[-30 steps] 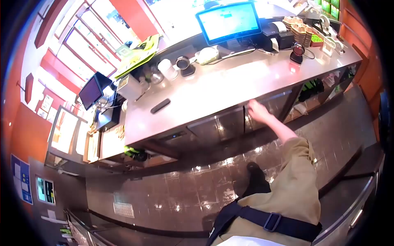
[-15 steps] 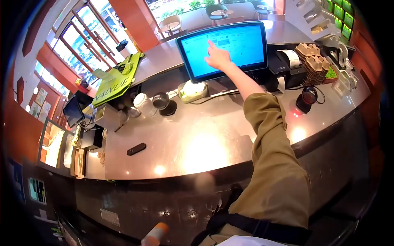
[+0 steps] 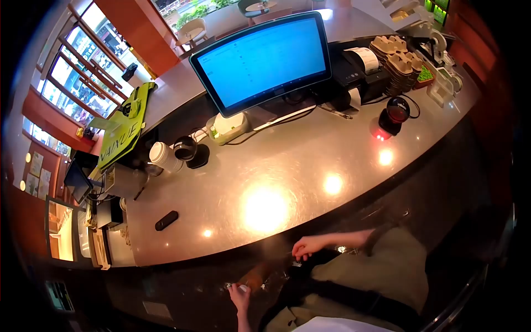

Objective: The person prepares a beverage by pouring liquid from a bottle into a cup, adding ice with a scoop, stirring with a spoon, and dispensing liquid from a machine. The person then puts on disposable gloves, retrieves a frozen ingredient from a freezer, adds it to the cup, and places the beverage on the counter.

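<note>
- Head view: seen at the fingertips of the bare left hand (image 3: 239, 297), a small white piece (image 3: 243, 288), of a material too small to make out; placed below the near edge of the long brushed-metal counter (image 3: 215, 193), close to the body.
- Apparently pinched between thumb and fingers there, poking out on the side toward the right hand (image 3: 308, 247); too small to read for direction or long axis.
- Just above and to the right of that pinch, visible as a dim, blurred, orange-brown elongated shape (image 3: 256, 276); slanted along its long axis from near the left hand up toward the right hand. Cannot tell top end from bottom, nor any contact with the fingers.
- Bent at the fingers and pointed left and down, with the olive sleeve (image 3: 381, 260) behind: right hand, just beside the counter edge, apart from the left. Cannot tell about any grasp here.
- Set well apart on the counter: a black oblong device (image 3: 166, 221), aligned lower left to upper right.
- Lit blue behind, facing the body and tilted: a large black-framed touchscreen monitor (image 3: 263, 63).
- Glowing red at its base, right of the monitor: a black round-headed scanner (image 3: 390, 116).
</note>
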Available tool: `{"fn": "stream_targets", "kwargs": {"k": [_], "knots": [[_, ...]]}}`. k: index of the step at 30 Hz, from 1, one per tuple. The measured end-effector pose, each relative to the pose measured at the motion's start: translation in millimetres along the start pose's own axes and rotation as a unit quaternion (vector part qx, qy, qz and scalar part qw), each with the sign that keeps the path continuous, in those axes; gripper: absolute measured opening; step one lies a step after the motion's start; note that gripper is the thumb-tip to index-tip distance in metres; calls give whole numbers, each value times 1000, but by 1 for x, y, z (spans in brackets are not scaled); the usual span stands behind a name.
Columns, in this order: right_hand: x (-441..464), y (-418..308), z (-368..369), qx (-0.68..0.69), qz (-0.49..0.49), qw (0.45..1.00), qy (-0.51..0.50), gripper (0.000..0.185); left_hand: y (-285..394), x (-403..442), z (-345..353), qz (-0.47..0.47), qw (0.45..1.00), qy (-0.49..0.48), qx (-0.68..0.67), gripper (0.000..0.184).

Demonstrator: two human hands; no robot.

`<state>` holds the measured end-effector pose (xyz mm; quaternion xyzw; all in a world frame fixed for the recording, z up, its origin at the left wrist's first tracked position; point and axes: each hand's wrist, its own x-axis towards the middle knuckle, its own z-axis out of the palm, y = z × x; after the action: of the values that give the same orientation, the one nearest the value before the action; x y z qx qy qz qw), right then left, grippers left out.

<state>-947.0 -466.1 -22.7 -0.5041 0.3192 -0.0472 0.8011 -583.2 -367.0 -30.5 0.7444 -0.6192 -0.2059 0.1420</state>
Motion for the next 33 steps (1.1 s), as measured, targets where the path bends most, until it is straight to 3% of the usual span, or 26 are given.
{"fn": "stream_targets", "kwargs": {"k": [2,3,5,7,10,13,17,19,20,22,24,27,29,30,31,33], "knots": [[50,62,-1,92,53,984,142,27,3,-5,-5,11,1000,-13,2,34],[78,87,-12,212,32,948,234,24,3,-7,-8,16,1000,-18,4,34],[143,118,-35,529,-9,768,361,22,-6,-11,-17,25,1000,-8,-8,33],[175,104,-61,634,-103,650,405,19,-20,-17,-37,38,999,-6,-6,32],[192,82,-89,665,-221,568,432,14,-26,-22,-62,77,997,-5,-12,30],[195,64,-88,659,-307,547,415,11,-60,-22,-75,121,992,-21,-1,29],[170,58,-36,658,-329,523,430,12,-84,-26,-106,164,986,-13,-1,28],[207,179,-89,543,-482,641,248,10,-81,-25,-129,195,981,-11,-17,28],[193,117,-37,613,-432,516,414,6,-74,-21,-140,213,977,-14,-20,27],[177,147,12,598,-425,583,348,8,-55,-13,-158,254,966,-36,-28,27],[166,131,69,664,-369,503,412,13,-34,-2,-165,315,947,-56,-31,27],[181,154,127,675,-347,495,423,40,22,1,-191,390,917,-72,-33,27],[201,160,162,642,-477,506,322,41,62,9,-201,443,894,-52,-41,28],[204,157,183,721,-385,458,351,35,81,12,-202,456,888,-44,-40,28],[217,177,198,717,-361,480,354,26,99,11,-195,471,880,-49,-43,28],[213,161,232,749,-450,401,277,21,131,8,-165,474,876,-62,-68,30]]}}
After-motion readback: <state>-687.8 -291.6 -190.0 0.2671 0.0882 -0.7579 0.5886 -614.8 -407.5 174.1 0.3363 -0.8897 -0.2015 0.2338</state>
